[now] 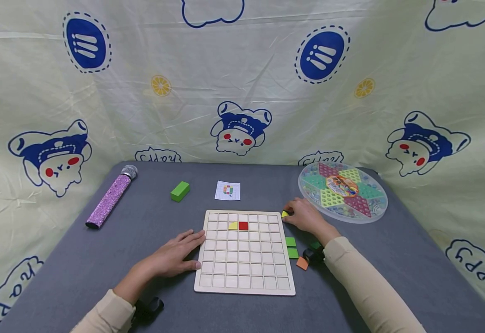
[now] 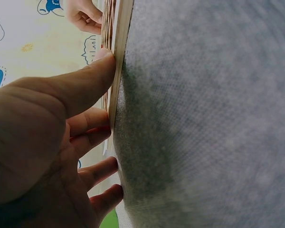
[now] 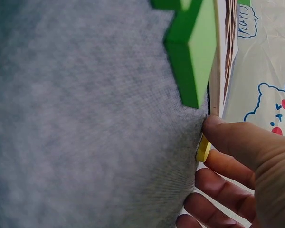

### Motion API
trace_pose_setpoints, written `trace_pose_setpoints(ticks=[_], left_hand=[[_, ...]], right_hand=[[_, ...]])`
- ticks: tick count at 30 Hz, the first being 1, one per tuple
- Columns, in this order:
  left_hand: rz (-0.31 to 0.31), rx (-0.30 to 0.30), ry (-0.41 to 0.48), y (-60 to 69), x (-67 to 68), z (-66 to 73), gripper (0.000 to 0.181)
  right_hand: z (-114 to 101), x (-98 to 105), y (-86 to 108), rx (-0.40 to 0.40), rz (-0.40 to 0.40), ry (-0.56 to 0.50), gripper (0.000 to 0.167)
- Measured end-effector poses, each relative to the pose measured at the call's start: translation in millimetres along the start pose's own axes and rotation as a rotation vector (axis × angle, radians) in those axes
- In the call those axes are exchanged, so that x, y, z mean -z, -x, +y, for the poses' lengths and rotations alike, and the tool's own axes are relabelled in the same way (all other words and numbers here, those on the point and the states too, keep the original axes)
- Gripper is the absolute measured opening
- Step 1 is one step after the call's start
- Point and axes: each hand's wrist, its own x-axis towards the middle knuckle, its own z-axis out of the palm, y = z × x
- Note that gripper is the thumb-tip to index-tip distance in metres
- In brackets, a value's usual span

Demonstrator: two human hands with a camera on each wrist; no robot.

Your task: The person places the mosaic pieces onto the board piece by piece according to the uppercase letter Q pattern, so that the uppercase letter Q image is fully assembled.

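Note:
A pale wooden grid board (image 1: 222, 281) lies on the table, with a yellow tile (image 1: 233, 225) and a red square tile (image 1: 243, 225) side by side in an upper row. My left hand (image 1: 175, 255) rests against the board's left edge, fingers extended; thumb and fingertips touch the rim in the left wrist view. Beyond the board's upper right corner, my right hand (image 1: 307, 216) pinches a small yellow piece (image 3: 203, 149) between thumb and index finger, low at the table. Two green blocks (image 1: 291, 242) lie along the board's right edge, with an orange piece (image 1: 302, 263) just below.
Behind the board are a printed pattern card (image 1: 227, 190) and a green block (image 1: 180, 191). A glittery pink microphone (image 1: 111, 199) lies at the left. The round Chinese checkers board (image 1: 342, 190) sits at the back right. Another green piece (image 1: 315, 244) is partly under the right wrist.

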Motion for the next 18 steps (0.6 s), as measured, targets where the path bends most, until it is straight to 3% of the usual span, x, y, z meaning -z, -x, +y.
trace_pose_setpoints(ticks=[18], left_hand=[[0.007,-0.024,0.002,1.4,0.7,0.2,0.071]], right_hand=[[2.4,0.1,4.2,0.026,-0.011,-0.024,0.025]])
